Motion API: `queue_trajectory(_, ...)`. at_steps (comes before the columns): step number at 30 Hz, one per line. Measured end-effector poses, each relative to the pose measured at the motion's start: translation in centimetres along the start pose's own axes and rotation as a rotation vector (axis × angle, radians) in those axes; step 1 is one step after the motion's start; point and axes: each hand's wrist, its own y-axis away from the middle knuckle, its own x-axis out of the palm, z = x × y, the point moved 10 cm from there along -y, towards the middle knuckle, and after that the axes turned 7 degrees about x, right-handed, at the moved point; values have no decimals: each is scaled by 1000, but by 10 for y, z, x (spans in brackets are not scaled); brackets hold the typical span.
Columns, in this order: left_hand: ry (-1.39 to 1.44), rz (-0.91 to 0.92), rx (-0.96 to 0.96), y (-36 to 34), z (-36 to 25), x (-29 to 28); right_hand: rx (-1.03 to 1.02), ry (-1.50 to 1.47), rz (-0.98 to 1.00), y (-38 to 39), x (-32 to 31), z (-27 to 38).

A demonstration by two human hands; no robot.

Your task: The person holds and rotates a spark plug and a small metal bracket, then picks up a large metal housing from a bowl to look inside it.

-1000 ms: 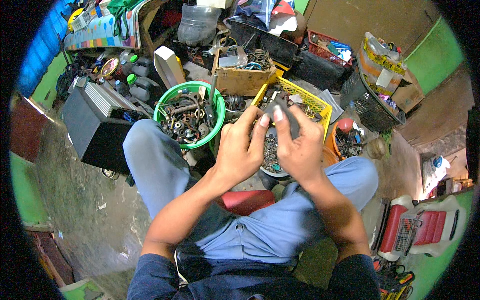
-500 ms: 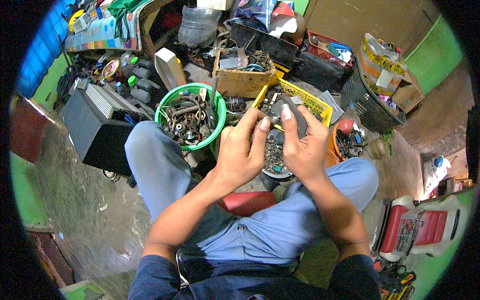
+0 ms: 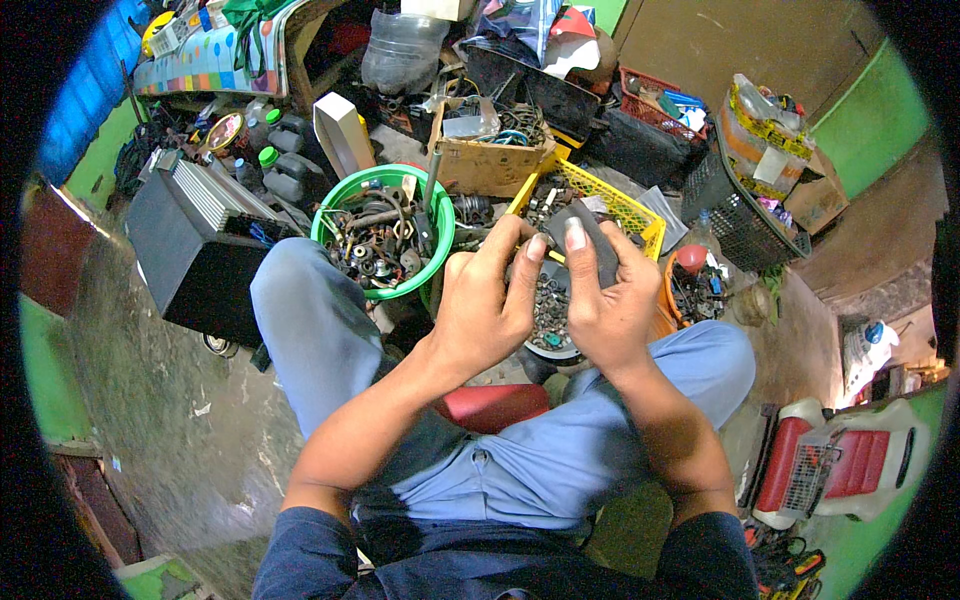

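Note:
Over my lap, my right hand (image 3: 612,305) pinches a dark grey sheet that looks like sandpaper (image 3: 600,255), its thumb lying along the near face. My left hand (image 3: 482,300) is just beside it, thumb and forefinger pressed together close to the sheet's left edge. Whatever sits between those left fingertips is too small or hidden to make out. Beneath the hands is a round tub (image 3: 556,350) of small metal parts. Beyond them stands a yellow plastic basket (image 3: 612,195) with more metal pieces in it.
A green basin (image 3: 445,245) of bolts and old parts stands left of my hands. Behind it is a cardboard box (image 3: 480,165) of wires. An orange container (image 3: 668,300) is by my right knee, a black case (image 3: 205,260) beyond my left. A black basket (image 3: 740,205) stands far right.
The grey sheet has tilted in my right hand, and more of its broad face shows. Both hands stay close together in nearly the same place.

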Motion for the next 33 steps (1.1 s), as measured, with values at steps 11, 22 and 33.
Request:
queue_trajectory(11, -34, 27, -56, -2, 1, 1, 90, -30, 18, -1, 2, -6)
queue_trajectory(22, -22, -4, 32, 4, -4, 5, 106, -26, 42, 0, 5, -9)
queue_trajectory(33, -57, -35, 9, -1, -3, -4, 138, -42, 32, 3, 6, -11)
